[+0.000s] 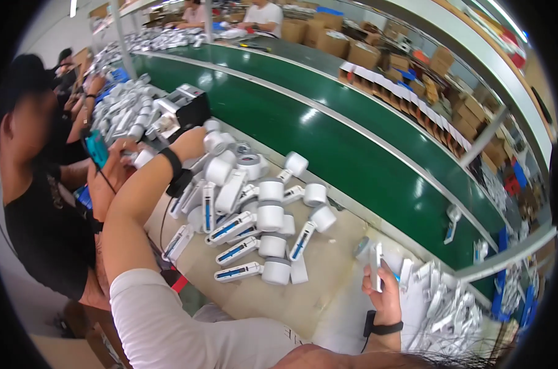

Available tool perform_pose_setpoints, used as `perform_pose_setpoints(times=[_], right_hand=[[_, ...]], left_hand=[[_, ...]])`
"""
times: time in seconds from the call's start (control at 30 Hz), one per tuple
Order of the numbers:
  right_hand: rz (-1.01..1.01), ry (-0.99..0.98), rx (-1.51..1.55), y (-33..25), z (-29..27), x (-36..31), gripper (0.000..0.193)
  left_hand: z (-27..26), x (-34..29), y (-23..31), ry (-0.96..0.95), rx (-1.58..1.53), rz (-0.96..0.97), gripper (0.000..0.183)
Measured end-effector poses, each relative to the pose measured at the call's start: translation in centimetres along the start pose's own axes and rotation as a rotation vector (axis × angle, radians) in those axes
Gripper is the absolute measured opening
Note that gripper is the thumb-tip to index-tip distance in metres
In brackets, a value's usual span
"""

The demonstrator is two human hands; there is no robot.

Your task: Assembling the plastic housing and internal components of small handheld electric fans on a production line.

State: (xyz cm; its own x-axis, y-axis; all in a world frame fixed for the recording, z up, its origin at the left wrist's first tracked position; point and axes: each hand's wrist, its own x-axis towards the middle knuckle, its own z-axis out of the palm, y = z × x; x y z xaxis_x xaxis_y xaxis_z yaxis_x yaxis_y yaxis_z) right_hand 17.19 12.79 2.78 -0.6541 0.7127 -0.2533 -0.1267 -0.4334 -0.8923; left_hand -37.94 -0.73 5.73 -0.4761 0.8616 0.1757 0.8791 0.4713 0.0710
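My right hand point(385, 294) is closed round a white handheld device point(376, 267), its narrow body upright between thumb and fingers. A greyish round part point(362, 247) shows just beside it; whether the two are joined I cannot tell. My left arm stretches far to the left, and my left hand point(190, 146) lies at the far edge of a pile of white devices point(270, 216), near a black box-shaped thing point(193, 111). Its fingers are mostly hidden. The piled devices have thick round white heads and slim handles, several with a blue strip.
A green conveyor belt point(353, 166) runs beyond the tan worktable point(334, 270). Many white parts point(454, 313) are heaped at the right. To the left a co-worker in black point(45, 227) holds a teal tool point(97, 148) near another heap point(125, 107). A single device point(452, 222) lies on the belt.
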Motion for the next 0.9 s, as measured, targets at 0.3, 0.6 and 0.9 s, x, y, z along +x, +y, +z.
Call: perform_pose_setpoints(times=[0.3, 0.6, 0.9], right_hand=[[-0.245, 0.016, -0.028, 0.7, 3.8, 2.1, 0.063], [-0.741, 0.373, -0.884, 1.5, 6.7, -0.5, 0.068], [-0.348, -0.218, -0.393, -1.1, 0.8, -4.7, 0.098]], left_hand=[[-2.4, -2.8, 16.3, -0.386, -0.985, 0.252, 0.036], [2.5, -12.4, 36.7, -0.313, -1.835, 0.282, 0.032], [-0.9, -13.2, 35.1, -1.109, -2.03, 0.117, 0.024]])
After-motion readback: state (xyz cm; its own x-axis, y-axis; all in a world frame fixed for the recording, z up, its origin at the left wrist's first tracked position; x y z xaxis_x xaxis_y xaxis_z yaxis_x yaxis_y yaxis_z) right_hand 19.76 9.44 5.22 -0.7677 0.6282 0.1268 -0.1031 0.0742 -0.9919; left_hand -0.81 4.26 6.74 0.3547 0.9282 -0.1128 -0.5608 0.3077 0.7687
